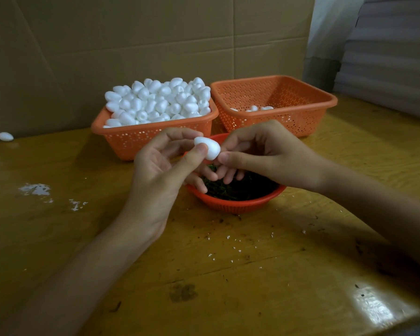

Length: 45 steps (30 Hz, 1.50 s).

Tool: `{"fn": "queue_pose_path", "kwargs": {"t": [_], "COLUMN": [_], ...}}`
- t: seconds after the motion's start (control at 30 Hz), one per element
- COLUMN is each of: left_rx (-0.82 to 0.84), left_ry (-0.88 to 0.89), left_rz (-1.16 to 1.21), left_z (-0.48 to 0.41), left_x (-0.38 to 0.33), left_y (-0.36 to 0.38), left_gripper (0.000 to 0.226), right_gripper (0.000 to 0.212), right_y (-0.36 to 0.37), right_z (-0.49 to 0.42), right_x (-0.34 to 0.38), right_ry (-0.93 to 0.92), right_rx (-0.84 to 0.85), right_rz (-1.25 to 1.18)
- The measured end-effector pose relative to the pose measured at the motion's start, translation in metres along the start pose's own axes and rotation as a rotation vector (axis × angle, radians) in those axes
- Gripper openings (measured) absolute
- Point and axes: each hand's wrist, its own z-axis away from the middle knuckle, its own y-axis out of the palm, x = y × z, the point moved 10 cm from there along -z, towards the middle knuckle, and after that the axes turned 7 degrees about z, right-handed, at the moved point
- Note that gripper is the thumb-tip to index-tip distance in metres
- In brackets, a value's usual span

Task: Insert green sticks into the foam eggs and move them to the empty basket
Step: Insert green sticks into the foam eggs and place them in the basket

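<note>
**Egg pinched, end turned to the right fingers**

The left hand [160,170] pinches the egg [207,147] between thumb and forefinger. Being foam, it is probably light and easily dented, so a gentle hold at mid-body suits it. Its long axis slants down toward the right hand [260,156], whose thumb and forefinger press together at that end; any stick is hidden.

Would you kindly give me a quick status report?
Left grip pinches foam egg. Right grip at its tip, stick hidden. Nothing blocks right basket.

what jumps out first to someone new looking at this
The heap of white foam eggs piled in the orange basket at back left. In the centre, the left hand holds one foam egg while the right hand pinches its narrow end, above a red bowl of green sticks.
</note>
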Motion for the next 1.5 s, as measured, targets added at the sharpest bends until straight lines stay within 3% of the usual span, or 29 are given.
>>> {"fn": "queue_pose_path", "kwargs": {"t": [0.3, 0.53, 0.67, 0.73, 0.83, 0.93, 1.07, 1.23, 1.5], "left_rx": [0.049, 0.063, 0.020, -0.001, 0.059, 0.139, 0.320, 0.425, 0.519], "left_ry": [0.006, -0.002, -0.022, -0.005, 0.114, 0.328, 0.641, 0.685, 0.554], "left_rz": [0.015, 0.018, 0.036, 0.013, -0.158, -0.480, -0.987, -1.124, -1.152], "left_z": [0.000, 0.000, 0.001, 0.001, 0.005, 0.017, 0.034, 0.041, 0.040], "left_x": [0.000, 0.002, 0.005, 0.003, -0.004, -0.018, -0.026, -0.021, 0.000], "left_y": [0.002, 0.002, -0.001, -0.003, 0.006, 0.019, 0.047, 0.061, 0.065], "left_gripper": [0.025, 0.034, 0.047, 0.043, 0.028, 0.012, 0.020, 0.033, 0.032], "right_gripper": [0.015, 0.021, 0.023, 0.021, 0.019, 0.018, 0.020, 0.021, 0.024], "right_y": [-0.002, -0.005, -0.015, -0.026, -0.042, -0.048, -0.049, -0.042, -0.033], "right_z": [-0.002, -0.003, -0.004, -0.003, -0.001, 0.000, 0.002, 0.003, 0.000], "right_x": [-0.007, -0.009, -0.007, -0.008, -0.012, -0.016, -0.013, -0.007, -0.011], "right_ry": [0.009, 0.002, -0.006, -0.005, 0.001, 0.006, -0.047, -0.108, -0.097], "right_rx": [-0.018, -0.048, -0.123, -0.190, -0.286, -0.348, -0.402, -0.377, -0.308], "right_rz": [0.044, 0.032, 0.016, 0.020, 0.005, -0.012, 0.017, -0.030, -0.139]}}
